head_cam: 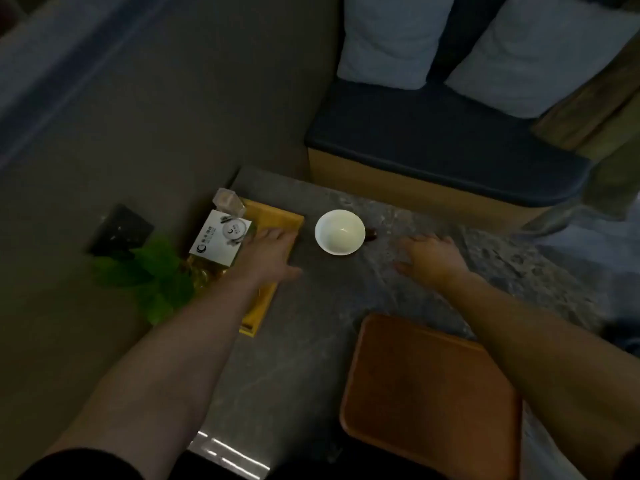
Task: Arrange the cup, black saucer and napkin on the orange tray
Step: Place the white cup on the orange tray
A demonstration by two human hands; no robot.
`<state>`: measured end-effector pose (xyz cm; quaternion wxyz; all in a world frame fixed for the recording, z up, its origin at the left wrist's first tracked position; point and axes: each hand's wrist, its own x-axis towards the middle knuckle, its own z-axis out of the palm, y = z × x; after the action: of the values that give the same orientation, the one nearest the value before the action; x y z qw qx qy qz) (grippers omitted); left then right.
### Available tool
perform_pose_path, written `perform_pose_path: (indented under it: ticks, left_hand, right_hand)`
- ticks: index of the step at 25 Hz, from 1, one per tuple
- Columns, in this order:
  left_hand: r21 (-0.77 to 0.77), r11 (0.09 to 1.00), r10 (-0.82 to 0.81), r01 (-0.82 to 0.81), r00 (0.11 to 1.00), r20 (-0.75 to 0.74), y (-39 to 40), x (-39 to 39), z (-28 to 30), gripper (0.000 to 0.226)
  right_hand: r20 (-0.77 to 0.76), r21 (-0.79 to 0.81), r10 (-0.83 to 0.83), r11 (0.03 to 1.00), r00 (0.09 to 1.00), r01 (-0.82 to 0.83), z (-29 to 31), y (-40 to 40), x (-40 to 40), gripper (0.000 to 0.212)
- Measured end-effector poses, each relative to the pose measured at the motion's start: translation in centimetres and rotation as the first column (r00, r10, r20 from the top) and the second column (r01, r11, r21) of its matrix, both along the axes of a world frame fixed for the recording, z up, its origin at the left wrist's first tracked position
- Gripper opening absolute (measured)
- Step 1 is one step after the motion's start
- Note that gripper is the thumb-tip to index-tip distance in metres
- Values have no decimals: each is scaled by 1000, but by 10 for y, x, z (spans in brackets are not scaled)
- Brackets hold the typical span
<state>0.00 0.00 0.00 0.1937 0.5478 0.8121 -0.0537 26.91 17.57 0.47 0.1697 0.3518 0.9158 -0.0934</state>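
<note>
A white cup (340,231) stands on the grey stone table (311,341), with a small dark brown part showing at its right side. An orange tray (429,393) with nothing on it lies near the front right. My left hand (273,252) rests flat, fingers spread, on a yellow folded cloth or mat (266,299) at the table's left edge. My right hand (429,254) hovers open over the table, right of the cup and apart from it. I cannot make out a black saucer in this dim view.
A white card box (221,240) and a clear bottle (228,202) sit at the table's far left, with a green plant (152,278) beside them. A bench with a dark cushion (443,140) and two light pillows stands beyond the table.
</note>
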Motion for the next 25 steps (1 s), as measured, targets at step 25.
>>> perform_pose_path:
  ticks: [25]
  left_hand:
    - [230, 949, 124, -215, 926, 356, 64, 28, -39, 96]
  right_hand:
    - [-318, -257, -250, 951, 915, 171, -43, 24, -52, 17]
